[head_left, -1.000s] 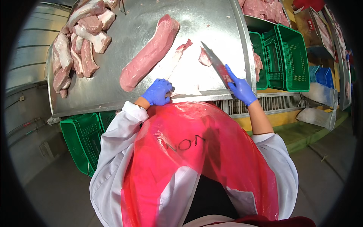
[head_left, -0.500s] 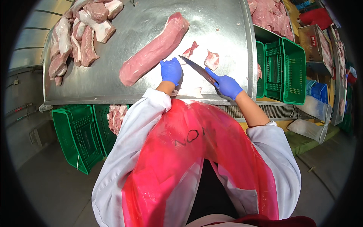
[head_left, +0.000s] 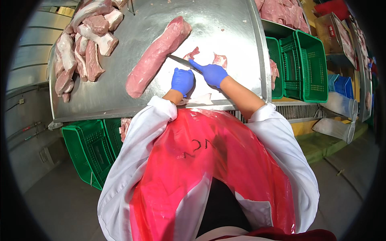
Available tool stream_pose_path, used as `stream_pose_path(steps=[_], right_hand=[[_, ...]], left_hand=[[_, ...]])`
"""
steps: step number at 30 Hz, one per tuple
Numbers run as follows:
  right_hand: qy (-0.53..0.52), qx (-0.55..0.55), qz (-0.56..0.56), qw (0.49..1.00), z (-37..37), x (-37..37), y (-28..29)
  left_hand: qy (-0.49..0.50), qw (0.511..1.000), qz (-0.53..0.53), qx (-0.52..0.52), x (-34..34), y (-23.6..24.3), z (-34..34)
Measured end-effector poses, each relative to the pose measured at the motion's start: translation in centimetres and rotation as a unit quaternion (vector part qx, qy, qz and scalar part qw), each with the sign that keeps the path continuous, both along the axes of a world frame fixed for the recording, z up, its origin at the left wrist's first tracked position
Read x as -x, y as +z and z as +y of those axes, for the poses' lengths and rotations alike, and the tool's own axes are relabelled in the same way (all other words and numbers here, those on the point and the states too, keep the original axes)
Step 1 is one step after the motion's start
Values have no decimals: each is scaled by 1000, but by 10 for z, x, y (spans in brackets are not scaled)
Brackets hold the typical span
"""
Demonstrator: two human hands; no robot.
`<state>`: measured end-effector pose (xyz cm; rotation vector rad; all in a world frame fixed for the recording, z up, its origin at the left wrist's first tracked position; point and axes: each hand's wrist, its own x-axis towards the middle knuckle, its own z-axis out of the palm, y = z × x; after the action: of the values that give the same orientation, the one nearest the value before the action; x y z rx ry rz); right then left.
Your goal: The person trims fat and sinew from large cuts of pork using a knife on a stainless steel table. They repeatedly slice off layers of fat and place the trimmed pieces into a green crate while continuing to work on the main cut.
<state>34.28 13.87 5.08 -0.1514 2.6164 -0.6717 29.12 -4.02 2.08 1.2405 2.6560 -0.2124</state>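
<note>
A long pale-pink meat loin (head_left: 159,56) lies slantwise on the metal table. My right hand (head_left: 214,75), in a blue glove, is closed round a knife (head_left: 179,60), its index finger stretched along the back of the blade. The knife tip reaches the loin's right edge; I cannot tell whether it touches. Close to the loin's lower right side, my gloved left hand (head_left: 183,81) is curled into a fist, and what it may hold is hidden. A pale trimmed strip (head_left: 201,99) lies near its wrist. Two small meat scraps, one reddish (head_left: 192,54) and one pale (head_left: 220,60), lie beyond my right hand.
A heap of meat pieces (head_left: 86,40) covers the table's left end. Green crates stand at the right (head_left: 312,66) and below the left edge (head_left: 86,154). More cut meat (head_left: 281,14) fills a container at the far right. The table's front rim (head_left: 132,112) runs before my apron.
My right hand has moved left with the knife, bringing its tip to the loin's edge. My left hand stays a fist beside the loin. The whole view has shifted and turned slightly.
</note>
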Motion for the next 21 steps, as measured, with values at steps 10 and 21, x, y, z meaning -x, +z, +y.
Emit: stream_pose_path(steps=[10, 21], right_hand=[[21, -37, -43, 998, 32, -37, 19], [-86, 116, 12, 989, 95, -136, 8]], left_hand=[[-1, 998, 56, 15, 25, -4, -29], [37, 941, -76, -327, 39, 197, -15]])
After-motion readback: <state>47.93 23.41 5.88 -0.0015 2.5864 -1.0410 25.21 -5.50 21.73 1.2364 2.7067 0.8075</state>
